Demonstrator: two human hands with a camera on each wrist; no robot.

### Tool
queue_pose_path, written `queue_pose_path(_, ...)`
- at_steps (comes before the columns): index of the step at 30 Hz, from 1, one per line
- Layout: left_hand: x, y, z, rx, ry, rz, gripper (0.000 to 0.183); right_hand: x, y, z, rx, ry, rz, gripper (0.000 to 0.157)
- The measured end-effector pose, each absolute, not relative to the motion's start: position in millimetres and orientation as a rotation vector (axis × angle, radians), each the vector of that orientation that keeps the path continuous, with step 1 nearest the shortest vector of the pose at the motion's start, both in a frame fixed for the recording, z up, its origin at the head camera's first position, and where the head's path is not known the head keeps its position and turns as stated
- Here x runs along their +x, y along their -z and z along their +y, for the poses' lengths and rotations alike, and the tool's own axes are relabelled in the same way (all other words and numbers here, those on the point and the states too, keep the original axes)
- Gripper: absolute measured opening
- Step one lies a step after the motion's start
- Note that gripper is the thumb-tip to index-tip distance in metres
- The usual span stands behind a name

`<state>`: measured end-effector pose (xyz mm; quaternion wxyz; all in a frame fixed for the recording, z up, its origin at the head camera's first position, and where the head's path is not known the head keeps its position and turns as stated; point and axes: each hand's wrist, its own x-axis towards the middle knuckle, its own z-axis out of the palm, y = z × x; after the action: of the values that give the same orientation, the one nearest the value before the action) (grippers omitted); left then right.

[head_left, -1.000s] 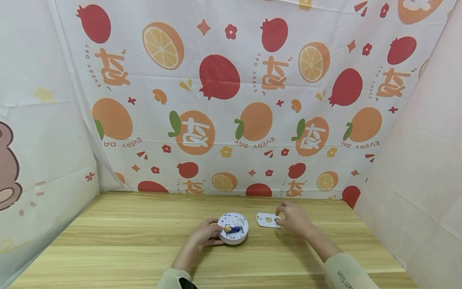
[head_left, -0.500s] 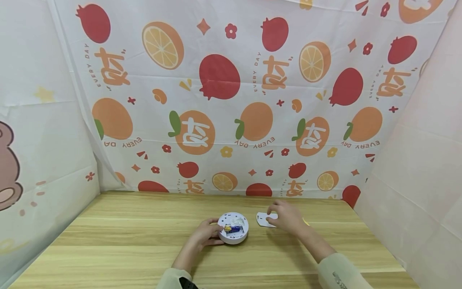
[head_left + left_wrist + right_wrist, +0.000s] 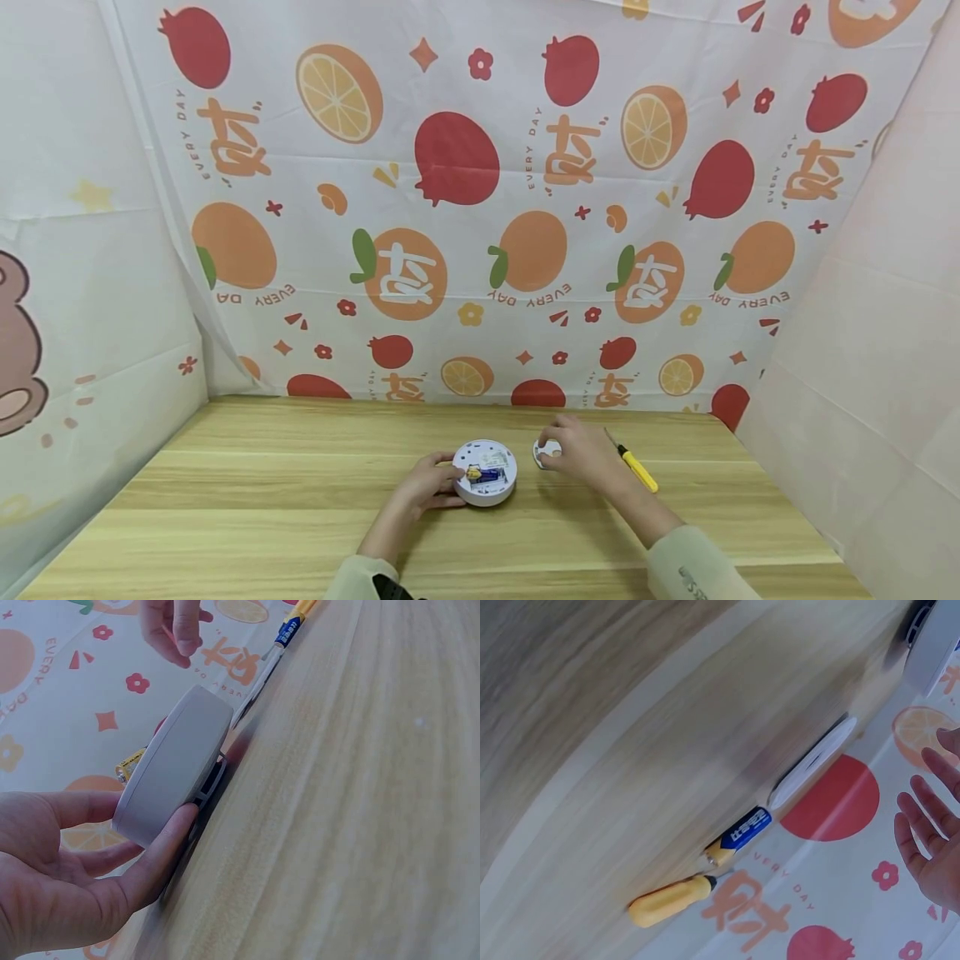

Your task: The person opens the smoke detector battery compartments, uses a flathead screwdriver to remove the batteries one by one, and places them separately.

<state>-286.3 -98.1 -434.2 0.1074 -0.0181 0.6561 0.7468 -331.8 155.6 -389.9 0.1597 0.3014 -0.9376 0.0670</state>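
Note:
A round white device (image 3: pixel 483 502), resembling a smoke detector, lies on the table with its underside up. Its compartment holds a blue-and-yellow battery (image 3: pixel 489 476), whose yellow end (image 3: pixel 129 763) sticks out in the left wrist view. My left hand (image 3: pixel 427 485) grips the device's left side, thumb and fingers around the rim. My right hand (image 3: pixel 581 450) hovers over a thin white plate (image 3: pixel 812 763) with loosely bent fingers, holding nothing. The hand hides much of that plate in the head view. Beside the plate lies another blue-and-yellow battery (image 3: pixel 739 836), hidden in the head view.
A yellow-handled screwdriver (image 3: pixel 637 469) lies on the wooden table (image 3: pixel 300 517), right of my right hand. Fruit-printed cloth (image 3: pixel 465 250) hangs behind the table's far edge, with pale cloth walls at both sides.
My right hand has moved left across the white plate toward the round device, uncovering the screwdriver. My left hand and the device have stayed in place.

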Motion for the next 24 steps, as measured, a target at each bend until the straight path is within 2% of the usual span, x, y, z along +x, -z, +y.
queue_pose_path(24, -287, 434, -99, -0.046, -2.186, 1.938, 0.047, -326, 394, 117, 0.993, -0.204, -2.658, 0.013)
